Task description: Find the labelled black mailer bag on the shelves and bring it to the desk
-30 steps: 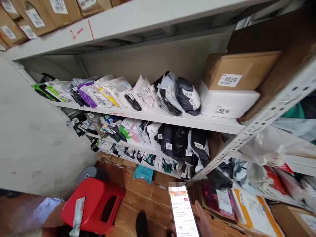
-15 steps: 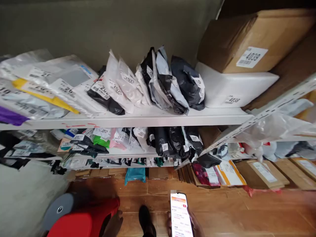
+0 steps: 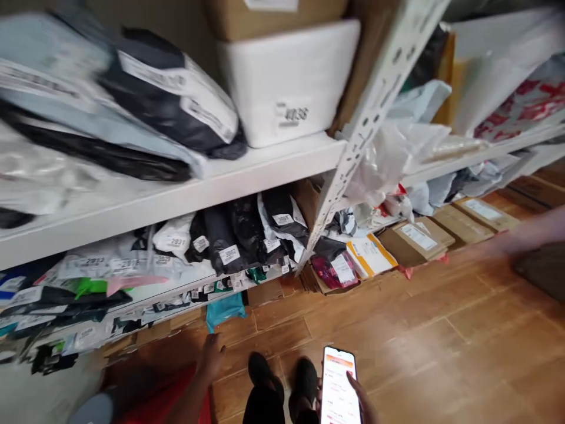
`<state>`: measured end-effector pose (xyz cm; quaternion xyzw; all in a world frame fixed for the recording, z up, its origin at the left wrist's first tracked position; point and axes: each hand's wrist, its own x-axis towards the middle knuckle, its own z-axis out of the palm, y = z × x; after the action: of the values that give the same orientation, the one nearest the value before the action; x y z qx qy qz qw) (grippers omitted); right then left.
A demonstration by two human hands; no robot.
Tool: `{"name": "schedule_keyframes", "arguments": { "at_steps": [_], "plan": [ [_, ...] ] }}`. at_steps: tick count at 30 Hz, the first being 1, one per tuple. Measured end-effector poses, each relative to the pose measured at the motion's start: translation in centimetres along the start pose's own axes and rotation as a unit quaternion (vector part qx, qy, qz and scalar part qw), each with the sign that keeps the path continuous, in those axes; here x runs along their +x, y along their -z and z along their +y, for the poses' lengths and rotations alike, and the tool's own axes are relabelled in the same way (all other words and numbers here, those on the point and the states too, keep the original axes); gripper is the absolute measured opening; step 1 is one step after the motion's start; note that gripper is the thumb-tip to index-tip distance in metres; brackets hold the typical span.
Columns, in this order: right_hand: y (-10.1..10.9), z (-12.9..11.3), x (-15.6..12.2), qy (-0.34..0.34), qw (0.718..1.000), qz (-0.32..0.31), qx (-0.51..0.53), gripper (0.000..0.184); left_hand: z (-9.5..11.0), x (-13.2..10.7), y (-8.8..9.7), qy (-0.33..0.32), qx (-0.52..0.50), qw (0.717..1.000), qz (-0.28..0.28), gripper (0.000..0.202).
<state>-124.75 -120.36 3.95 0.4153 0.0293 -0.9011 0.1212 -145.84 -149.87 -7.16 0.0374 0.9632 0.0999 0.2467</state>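
Note:
My right hand point(image 3: 362, 404) is at the bottom edge, closed around a lit phone point(image 3: 338, 386) whose screen shows an orange and white page; the thumb rests on its right side. My left hand point(image 3: 212, 356) reaches down over a blurred red stool point(image 3: 176, 400) at the bottom left, fingers curled at the stool's far corner. My two black shoes point(image 3: 282, 377) stand on the wooden floor between the hands. Just beyond my left hand a teal parcel point(image 3: 223, 309) lies under the lowest shelf.
White metal shelves point(image 3: 247, 176) hold several labelled black, grey and white mailer bags. A white foam box point(image 3: 286, 76) sits on the upper shelf beside a slanted upright point(image 3: 353, 159). Cardboard boxes point(image 3: 417, 241) lie on the floor. Another person's arm point(image 3: 529, 232) shows at the right.
The view has swung right and dropped lower, closer to the shelves. My left hand has moved up to the stool's far corner. The phone stays in my right hand. Another person's arm has appeared.

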Motion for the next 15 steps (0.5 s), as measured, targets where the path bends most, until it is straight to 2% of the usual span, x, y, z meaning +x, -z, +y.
{"name": "schedule_keyframes", "arguments": {
  "at_steps": [3, 6, 10, 12, 15],
  "plan": [
    [2.9, -1.8, 0.6, -0.004, 0.999, 0.042, -0.008, 0.033, 3.0, 3.0, -1.4, -0.027, 0.014, 0.999, 0.021, 0.03],
    [5.0, -2.7, 3.4, 0.02, 0.997, 0.077, 0.007, 0.03, 6.5, 7.0, -2.7, -0.057, 0.008, 0.997, 0.052, 0.031],
    [6.3, -1.8, 9.6, 0.036, 0.996, 0.082, 0.027, 0.031, 11.2, 13.4, -3.9, -0.105, -0.025, 0.988, 0.114, 0.03],
    [6.4, -0.8, 13.1, 0.046, 0.996, 0.079, -0.009, 0.034, 13.0, 16.9, -4.3, -0.105, -0.038, 0.982, 0.15, 0.035],
    [6.0, 0.4, 18.0, 0.109, 0.985, 0.078, -0.105, 0.038, 14.6, 22.1, -4.6, -0.091, -0.044, 0.978, 0.184, 0.038]
  ]
}}
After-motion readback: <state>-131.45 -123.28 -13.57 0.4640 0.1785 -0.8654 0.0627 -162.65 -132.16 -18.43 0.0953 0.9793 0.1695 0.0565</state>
